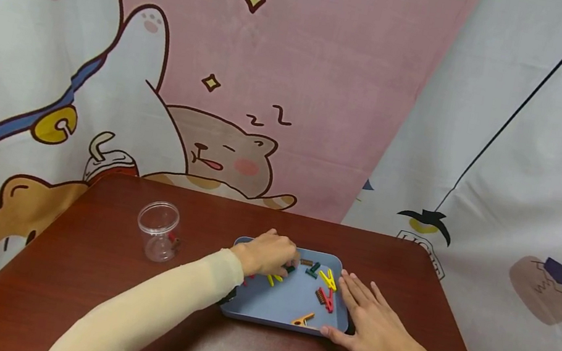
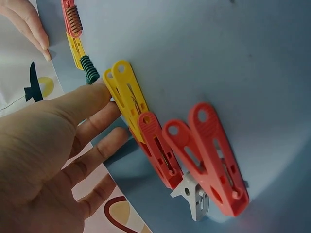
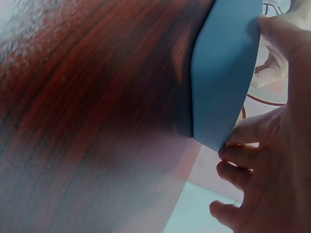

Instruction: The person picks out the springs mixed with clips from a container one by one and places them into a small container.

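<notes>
One blue tray (image 1: pixel 266 306) sits on the tabletop (image 1: pixel 37 277), with small clips scattered over its floor. The left hand (image 1: pixel 267 253) reaches in over its far left part. From the left wrist, the thumb and forefinger are right at the end of a yellow clip (image 2: pixel 127 94), but I cannot tell whether they pinch it or only lie against it; the other fingers are loosely bent. Beside that clip lie a short red clip (image 2: pixel 159 150), a grey clip (image 2: pixel 194 196) and a long red clip (image 2: pixel 214 155).

The right hand (image 1: pixel 373 323) grasps nothing: its fingers are stretched out along the tray's right side, the thumb near the close corner, seemingly steadying it. Nearer that side lie a second yellow clip (image 1: pixel 328 279) and, toward the close edge, an orange clip (image 1: pixel 303 319). A clear jar (image 1: pixel 157 235) stands to the left, well apart from the tray.

The step in hand looks like taking hold of a single clip. The next move calls for a sure fingertip pinch on one clip and a lift straight up, without dragging its neighbours, while the right hand keeps the tray from sliding.
</notes>
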`<state>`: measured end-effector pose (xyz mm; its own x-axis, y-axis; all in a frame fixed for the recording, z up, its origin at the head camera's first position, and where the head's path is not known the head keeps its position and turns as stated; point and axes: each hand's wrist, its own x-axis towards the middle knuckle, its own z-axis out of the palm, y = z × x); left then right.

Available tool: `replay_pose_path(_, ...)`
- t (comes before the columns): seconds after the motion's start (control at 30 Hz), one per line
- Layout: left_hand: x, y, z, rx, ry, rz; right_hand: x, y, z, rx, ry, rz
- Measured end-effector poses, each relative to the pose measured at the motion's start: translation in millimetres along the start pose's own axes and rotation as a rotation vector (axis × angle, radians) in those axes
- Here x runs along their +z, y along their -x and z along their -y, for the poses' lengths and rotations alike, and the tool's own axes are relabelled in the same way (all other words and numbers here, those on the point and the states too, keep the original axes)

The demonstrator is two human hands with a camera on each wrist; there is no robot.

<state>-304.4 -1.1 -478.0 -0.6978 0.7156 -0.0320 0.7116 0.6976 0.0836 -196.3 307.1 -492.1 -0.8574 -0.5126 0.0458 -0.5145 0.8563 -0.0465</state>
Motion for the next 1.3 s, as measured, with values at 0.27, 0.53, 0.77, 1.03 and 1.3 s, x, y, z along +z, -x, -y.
replay_pose_path(0.27, -1.9, 3.4, -1.1, 0.000, 0.020, 0.001, 1.2, 2.1, 0.1, 0.007, -0.004, 0.002)
replay_pose_path(0.53, -6.8, 9.9, -3.2, 0.016, -0.025, -0.028, 1.6, 4.5, 0.6, 0.013, -0.018, 0.000)
replay_pose_path(0.77, -7.6, 17.3, -4.6, 0.007, -0.060, -0.064, 6.5, 5.6, -0.5, 0.023, -0.046, 0.009)
replay_pose_path(1.03, -14.2, 31.5, -4.3, -0.012, -0.061, -0.096, 3.8, 4.4, 1.1, 0.022, -0.047, 0.009)
replay_pose_path(1.3, -22.2, 45.6, -0.2, -0.006, -0.042, -0.159, 2.3, 2.6, 0.4, 0.022, -0.042, 0.004)
